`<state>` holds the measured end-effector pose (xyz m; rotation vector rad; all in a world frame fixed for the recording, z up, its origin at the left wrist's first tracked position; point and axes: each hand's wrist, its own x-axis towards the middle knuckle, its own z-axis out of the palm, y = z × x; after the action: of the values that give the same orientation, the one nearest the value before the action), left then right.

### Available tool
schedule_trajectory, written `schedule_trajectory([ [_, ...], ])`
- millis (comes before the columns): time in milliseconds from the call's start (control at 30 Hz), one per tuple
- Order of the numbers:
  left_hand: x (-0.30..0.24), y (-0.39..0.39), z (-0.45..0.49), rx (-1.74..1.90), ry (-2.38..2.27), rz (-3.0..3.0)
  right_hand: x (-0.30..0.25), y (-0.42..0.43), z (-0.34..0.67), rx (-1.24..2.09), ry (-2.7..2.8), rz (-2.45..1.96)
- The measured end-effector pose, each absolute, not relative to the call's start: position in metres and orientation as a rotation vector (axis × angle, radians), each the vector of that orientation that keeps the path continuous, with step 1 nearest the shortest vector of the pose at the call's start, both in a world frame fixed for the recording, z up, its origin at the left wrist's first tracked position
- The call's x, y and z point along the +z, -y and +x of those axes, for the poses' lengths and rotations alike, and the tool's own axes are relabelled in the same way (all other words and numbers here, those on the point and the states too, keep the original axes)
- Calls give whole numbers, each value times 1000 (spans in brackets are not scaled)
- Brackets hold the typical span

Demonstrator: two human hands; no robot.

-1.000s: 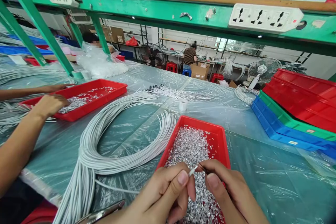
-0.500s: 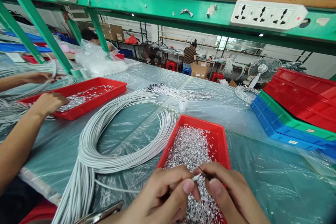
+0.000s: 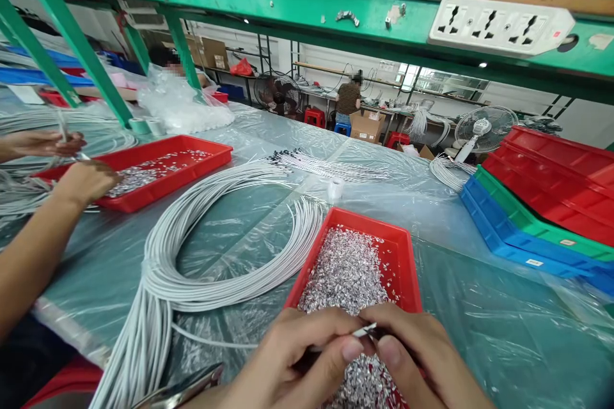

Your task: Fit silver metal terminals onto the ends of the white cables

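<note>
My left hand pinches the end of a thin white wire between thumb and forefinger, low in the view. My right hand is closed in a pinch on a small silver metal piece that meets the wire tip. Both hands hover over the near red tray, which holds a heap of small silver metal pieces. A big looped bundle of white wires lies on the plastic-covered table to the left. Metal pliers handles show at the bottom edge.
A co-worker's arms reach to a second red tray at the left. Stacked red, green and blue trays stand at the right. A green shelf frame with a power strip crosses above. More wire bundles lie farther back.
My hands have dropped slightly and closed together, and the silver piece now meets the wire tip. The co-worker's far hand has lifted with wires in it.
</note>
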<state>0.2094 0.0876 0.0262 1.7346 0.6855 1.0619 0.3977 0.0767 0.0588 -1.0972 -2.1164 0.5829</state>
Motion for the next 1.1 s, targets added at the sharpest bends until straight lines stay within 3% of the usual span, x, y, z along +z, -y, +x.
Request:
schedule_trajectory([
  [300,31,-87,211,1173,-844,2051,67,-79,403,696,2118,-1049],
  [700,30,-95,213,1303,-668,2255,62,-78,399,943,1917,-1004],
  [967,19,-94,201,1299,-783,2540,51,-73,396,812,1910,-1176],
  [1100,20,-95,204,1328,-783,2610,52,-74,392,950,1857,-1103],
])
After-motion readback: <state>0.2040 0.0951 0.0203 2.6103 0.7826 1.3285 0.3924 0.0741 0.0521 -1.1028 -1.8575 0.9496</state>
